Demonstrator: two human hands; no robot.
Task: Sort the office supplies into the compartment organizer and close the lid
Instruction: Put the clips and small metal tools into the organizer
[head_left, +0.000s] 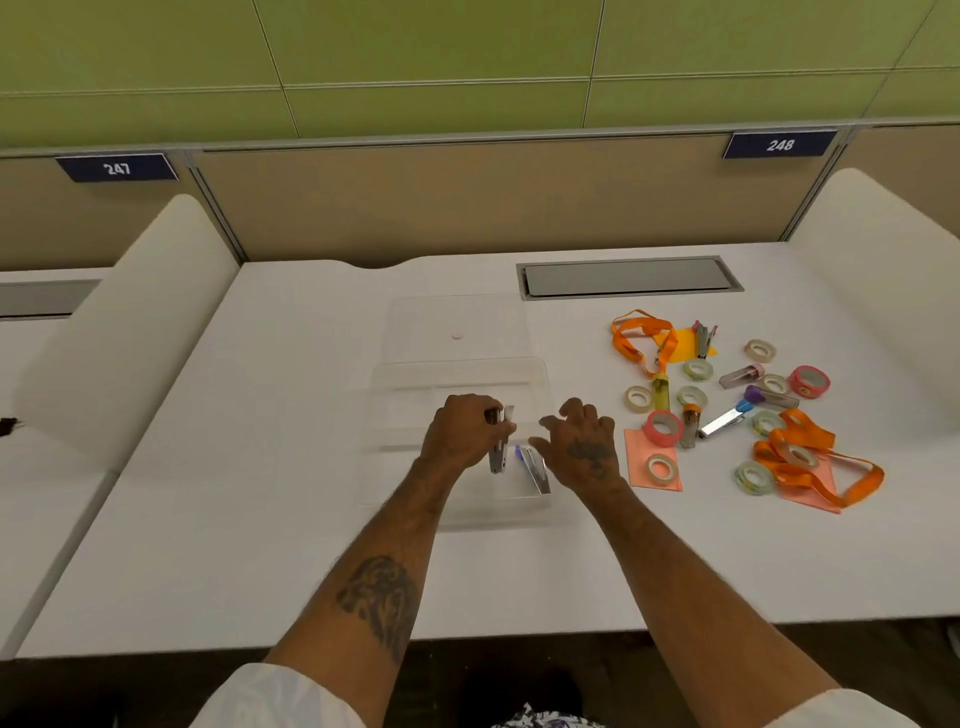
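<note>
On white desk (260, 467), possibly clear organizer (540, 374).

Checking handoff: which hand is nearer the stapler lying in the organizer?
Right. The right hand hovers open just beside the lying stapler; the left hand sits farther left, gripping another stapler.

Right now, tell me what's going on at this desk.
A person is sorting office supplies into a clear compartment organizer whose lid lies open behind it. The left hand holds a stapler upright over the box; another stapler already lies in a near compartment. The right hand hovers open and empty beside it. Most items, tape rolls, orange lanyards and small vials, sit unsorted on the desk to the right.
</note>
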